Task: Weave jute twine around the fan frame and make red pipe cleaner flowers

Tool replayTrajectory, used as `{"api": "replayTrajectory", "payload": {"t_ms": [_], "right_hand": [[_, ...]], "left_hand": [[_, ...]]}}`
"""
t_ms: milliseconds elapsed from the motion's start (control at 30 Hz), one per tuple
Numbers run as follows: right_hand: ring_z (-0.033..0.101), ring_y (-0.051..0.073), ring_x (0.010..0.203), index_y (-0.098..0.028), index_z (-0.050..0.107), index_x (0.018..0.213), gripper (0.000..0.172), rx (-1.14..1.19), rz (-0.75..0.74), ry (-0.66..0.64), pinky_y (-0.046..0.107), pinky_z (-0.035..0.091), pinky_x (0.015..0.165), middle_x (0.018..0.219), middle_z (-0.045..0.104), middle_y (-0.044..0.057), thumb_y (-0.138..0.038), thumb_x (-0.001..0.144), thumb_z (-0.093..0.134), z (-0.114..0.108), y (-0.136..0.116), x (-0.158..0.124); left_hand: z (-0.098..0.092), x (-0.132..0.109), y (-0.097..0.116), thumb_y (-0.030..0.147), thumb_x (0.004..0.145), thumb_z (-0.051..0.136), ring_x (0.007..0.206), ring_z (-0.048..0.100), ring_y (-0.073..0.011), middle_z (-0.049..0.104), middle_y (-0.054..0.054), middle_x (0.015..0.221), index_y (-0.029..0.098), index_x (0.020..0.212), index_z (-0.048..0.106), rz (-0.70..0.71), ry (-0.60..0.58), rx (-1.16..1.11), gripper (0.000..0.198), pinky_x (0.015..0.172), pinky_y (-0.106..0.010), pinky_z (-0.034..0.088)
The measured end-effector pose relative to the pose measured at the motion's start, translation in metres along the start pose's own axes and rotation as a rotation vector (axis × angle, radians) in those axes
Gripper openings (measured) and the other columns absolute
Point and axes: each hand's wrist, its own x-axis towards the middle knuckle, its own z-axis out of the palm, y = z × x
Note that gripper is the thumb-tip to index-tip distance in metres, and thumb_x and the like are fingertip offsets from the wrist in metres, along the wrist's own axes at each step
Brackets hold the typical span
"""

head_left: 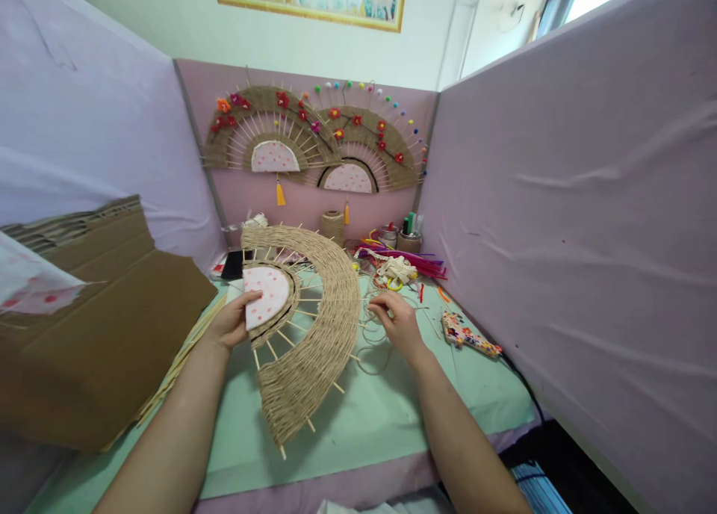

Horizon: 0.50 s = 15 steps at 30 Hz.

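A half-round woven fan [336,297] of tan twine on thin sticks is held up over the table, turned so its curved rim faces right. My left hand [234,318] is closed on its straight side, with the thumb over the white centre patch [267,296] with pink dots. Just off the outer rim, beside the stick tips, my right hand [395,318] is pinched, apparently on thin twine [374,370] that trails in loops beneath it. The fingertips partly hide the pinched strand.
Two decorated fans [274,118] hang on the pink back panel. Behind my right hand lie pipe cleaners [420,264], a twine spool [332,226] and a pen holder [409,241]. A floral-patterned glue gun [469,336] is at right; cardboard [106,335] stands at left.
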Motion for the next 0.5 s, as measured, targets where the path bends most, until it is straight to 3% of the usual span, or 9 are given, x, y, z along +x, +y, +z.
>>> {"api": "replayTrajectory", "payload": {"t_ms": [233,500], "right_hand": [[0.056,0.018,0.080,-0.021,0.062,0.086,0.010,0.021,-0.004,0.016,0.032,0.044,0.075,0.082,0.061,0.006,-0.025,0.086,0.053,-0.0009,0.0045,0.0002],[0.053,0.016,0.070,-0.020,0.062,0.080,0.015,0.053,0.063,-0.032,0.029,0.042,0.068,0.075,0.060,0.004,-0.029,0.086,0.052,-0.0028,-0.0024,0.0011]], "left_hand": [[-0.0051,-0.0010,0.0009,0.004,0.079,0.045,0.078,0.069,-0.0249,0.072,-0.015,0.088,0.007,0.128,0.047,-0.003,-0.007,0.002,0.049,0.075,-0.034,0.057],[-0.0067,-0.0029,0.0006,0.004,0.079,0.046,0.077,0.069,-0.0261,0.071,-0.016,0.091,0.007,0.129,0.045,-0.039,-0.008,0.002,0.050,0.073,-0.035,0.057]]}}
